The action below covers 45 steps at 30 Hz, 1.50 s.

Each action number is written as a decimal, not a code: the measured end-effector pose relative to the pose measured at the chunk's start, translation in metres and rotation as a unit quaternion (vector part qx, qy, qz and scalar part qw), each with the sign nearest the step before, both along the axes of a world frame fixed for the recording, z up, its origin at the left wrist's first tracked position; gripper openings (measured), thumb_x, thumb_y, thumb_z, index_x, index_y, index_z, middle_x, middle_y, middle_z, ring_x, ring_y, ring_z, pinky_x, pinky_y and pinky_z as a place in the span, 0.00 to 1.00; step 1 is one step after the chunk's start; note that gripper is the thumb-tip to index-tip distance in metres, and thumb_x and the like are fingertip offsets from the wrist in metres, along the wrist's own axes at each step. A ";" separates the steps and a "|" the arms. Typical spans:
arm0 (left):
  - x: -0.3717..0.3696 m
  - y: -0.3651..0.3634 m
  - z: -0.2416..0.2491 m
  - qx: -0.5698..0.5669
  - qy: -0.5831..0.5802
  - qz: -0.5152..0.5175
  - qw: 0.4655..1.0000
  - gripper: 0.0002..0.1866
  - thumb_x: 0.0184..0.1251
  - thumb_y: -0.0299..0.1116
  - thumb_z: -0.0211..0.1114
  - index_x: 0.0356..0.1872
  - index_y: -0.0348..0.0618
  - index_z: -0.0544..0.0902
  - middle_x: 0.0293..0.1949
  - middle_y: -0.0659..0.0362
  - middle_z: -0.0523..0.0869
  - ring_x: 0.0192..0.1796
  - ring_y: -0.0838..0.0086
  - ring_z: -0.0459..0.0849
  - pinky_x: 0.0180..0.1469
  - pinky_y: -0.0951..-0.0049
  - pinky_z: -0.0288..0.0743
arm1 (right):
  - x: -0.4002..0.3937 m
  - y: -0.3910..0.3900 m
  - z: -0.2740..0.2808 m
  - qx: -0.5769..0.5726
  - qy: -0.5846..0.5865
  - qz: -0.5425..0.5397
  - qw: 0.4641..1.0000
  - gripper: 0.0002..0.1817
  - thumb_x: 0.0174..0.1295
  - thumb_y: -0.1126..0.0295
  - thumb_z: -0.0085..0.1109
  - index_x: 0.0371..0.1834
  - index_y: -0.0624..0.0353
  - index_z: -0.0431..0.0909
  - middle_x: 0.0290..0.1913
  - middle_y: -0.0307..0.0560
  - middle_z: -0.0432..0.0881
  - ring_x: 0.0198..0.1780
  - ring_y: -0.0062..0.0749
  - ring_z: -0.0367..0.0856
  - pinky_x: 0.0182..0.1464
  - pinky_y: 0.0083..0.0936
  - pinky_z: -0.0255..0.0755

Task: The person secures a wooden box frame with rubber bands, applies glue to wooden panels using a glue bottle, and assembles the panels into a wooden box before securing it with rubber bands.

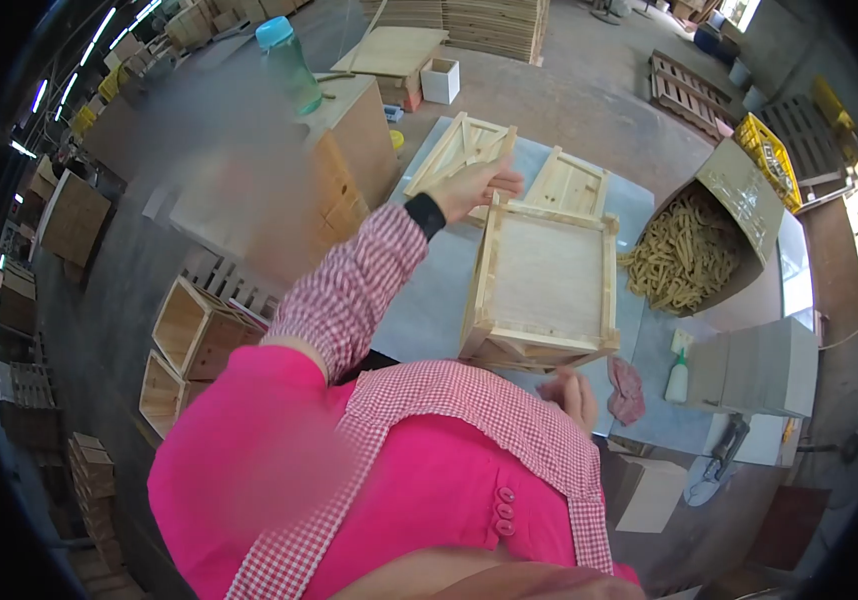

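Left hand: fingers straight, together, by wooden crate
Right hand: fingers bent, near crate; cannot tell whether pinching

I wear a bright pink top with three round pink buttons in a short column on its front. Over it goes an apron in a small red-and-white check, its broad straps framing the pink. A loose, wrinkled sleeve cover in a similar check wraps my left forearm, with a snug black band at the wrist. My left hand and right hand are bare.
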State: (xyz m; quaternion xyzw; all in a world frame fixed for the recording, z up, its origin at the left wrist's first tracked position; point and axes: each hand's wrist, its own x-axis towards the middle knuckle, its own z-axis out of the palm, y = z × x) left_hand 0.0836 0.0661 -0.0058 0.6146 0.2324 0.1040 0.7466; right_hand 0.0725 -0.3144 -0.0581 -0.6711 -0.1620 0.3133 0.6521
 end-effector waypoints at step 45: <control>-0.076 -0.042 -0.022 0.204 -0.027 0.198 0.958 0.17 0.75 0.42 0.54 0.48 0.37 0.79 0.40 0.64 0.81 0.42 0.82 0.76 0.47 0.79 0.71 | 0.139 0.109 0.019 0.019 -0.289 -0.127 0.949 0.13 0.69 0.68 0.55 0.49 0.67 0.79 0.37 0.38 0.79 0.36 0.16 0.72 0.40 0.16 0.68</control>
